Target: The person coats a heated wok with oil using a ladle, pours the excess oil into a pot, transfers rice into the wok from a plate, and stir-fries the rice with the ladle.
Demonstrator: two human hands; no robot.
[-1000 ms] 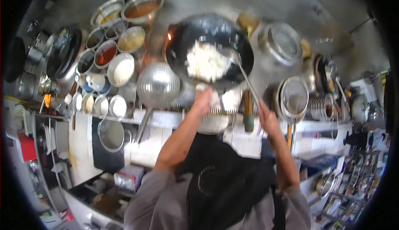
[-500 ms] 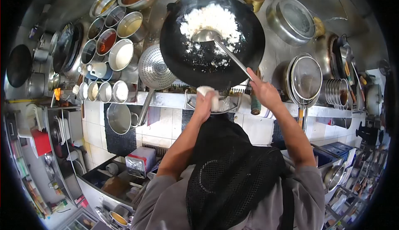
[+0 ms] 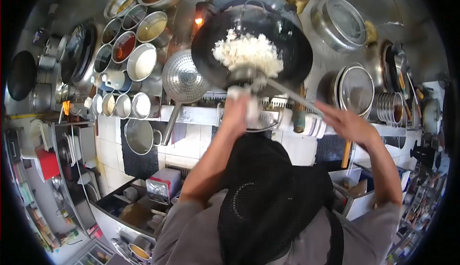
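White rice [image 3: 254, 49] lies heaped in a large black wok [image 3: 203, 56], whose far side is lifted off the burner ring. My left hand [image 3: 234, 116] is closed around a folded whitish cloth [image 3: 238, 92] at the wok's near rim; whatever lies under the cloth is hidden. In my right hand [image 3: 350, 125] is the long handle of a metal ladle [image 3: 293, 94], held out to the right. The ladle's bowl is blurred by motion and sits at the near edge of the rice, close to the cloth.
Flame [image 3: 198, 21] shows left of the wok. A perforated strainer [image 3: 184, 77] rests to the left, near metal pots of sauces and a pot of white seasoning [image 3: 142, 63]. On the right are wire sieves [image 3: 355, 90] and a lidded steel pot [image 3: 342, 23].
The wok has come toward me and tilted, exposing the burner ring and flame. The ladle has drawn back to the near side, with my right hand moving right and down.
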